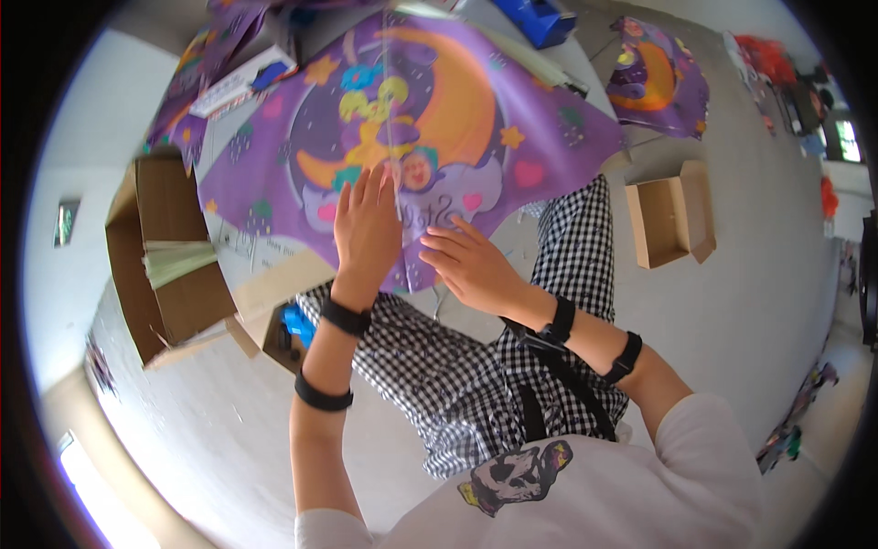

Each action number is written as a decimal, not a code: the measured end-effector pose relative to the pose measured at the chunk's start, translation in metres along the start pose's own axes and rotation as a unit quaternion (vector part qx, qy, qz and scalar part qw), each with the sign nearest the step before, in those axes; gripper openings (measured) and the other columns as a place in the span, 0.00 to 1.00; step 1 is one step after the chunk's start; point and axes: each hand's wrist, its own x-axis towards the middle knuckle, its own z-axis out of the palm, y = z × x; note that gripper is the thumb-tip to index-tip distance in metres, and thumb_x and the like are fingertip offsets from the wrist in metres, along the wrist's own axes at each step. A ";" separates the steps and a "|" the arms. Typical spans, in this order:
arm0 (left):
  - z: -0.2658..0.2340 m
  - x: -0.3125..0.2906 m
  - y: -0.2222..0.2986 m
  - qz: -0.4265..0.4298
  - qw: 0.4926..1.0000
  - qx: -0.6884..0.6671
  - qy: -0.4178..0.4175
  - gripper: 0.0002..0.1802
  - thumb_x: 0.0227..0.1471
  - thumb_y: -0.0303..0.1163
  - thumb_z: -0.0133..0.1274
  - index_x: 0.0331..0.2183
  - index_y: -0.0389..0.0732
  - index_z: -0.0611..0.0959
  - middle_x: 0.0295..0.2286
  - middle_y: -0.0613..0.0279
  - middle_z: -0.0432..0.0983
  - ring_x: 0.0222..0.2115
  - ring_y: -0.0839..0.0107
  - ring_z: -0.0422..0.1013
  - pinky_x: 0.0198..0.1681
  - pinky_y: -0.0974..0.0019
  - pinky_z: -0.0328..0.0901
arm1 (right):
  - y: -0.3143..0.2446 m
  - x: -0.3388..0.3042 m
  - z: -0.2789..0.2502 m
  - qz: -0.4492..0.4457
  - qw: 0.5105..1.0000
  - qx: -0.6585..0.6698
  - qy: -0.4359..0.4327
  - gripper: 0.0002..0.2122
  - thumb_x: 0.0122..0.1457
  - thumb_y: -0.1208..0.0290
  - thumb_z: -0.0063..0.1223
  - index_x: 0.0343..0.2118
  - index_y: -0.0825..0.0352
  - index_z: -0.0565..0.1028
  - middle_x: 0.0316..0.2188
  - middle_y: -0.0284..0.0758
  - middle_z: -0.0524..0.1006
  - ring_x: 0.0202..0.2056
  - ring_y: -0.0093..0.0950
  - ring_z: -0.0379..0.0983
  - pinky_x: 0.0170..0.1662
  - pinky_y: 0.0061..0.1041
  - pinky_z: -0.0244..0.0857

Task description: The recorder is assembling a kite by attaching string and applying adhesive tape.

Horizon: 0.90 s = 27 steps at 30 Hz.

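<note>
A purple kite [530, 119] with a printed orange crescent moon, stars and hearts lies spread over the work surface before me. A straight crease or seam runs down its middle. My left hand [368, 224] rests flat on the lower middle of the kite, fingers stretched out. Close to its right, my right hand [468, 265] is at the kite's lower edge, its fingers extended and slightly apart. Neither hand grips anything that I can see.
A large open cardboard box [178, 297] with pale sheets stands at the left. A smaller open carton [660, 220] sits on the floor at the right. Another purple kite [654, 82] hangs at the far right. A blue object [540, 20] is on the far side of the table.
</note>
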 end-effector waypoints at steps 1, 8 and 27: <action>0.000 0.002 0.005 0.014 1.000 0.003 0.011 0.35 0.45 0.29 0.61 0.56 0.42 0.71 0.59 0.60 0.64 0.60 0.60 0.60 0.62 0.53 0.57 | 0.008 -0.002 -0.010 0.034 0.998 0.040 0.028 0.16 0.53 0.75 0.55 0.46 0.68 0.75 0.52 0.38 0.73 0.59 0.36 0.66 0.66 0.46 0.51; -0.014 -0.016 0.005 0.054 0.985 -0.115 -0.112 0.44 0.50 0.39 0.62 0.65 0.48 0.61 0.65 0.59 0.54 0.66 0.55 0.51 0.64 0.46 0.53 | 0.109 -0.005 -0.083 0.189 0.964 -0.099 0.157 0.18 0.61 0.69 0.52 0.54 0.66 0.71 0.56 0.42 0.71 0.61 0.40 0.62 0.65 0.46 0.51; -0.026 0.058 -0.028 0.052 0.984 -0.086 -0.147 0.39 0.51 0.46 0.61 0.59 0.38 0.68 0.56 0.43 0.66 0.54 0.48 0.66 0.55 0.50 0.63 | 0.190 0.035 -0.119 0.224 0.960 -0.065 0.152 0.10 0.58 0.63 0.57 0.35 0.64 0.79 0.38 0.36 0.79 0.46 0.37 0.74 0.57 0.44 0.60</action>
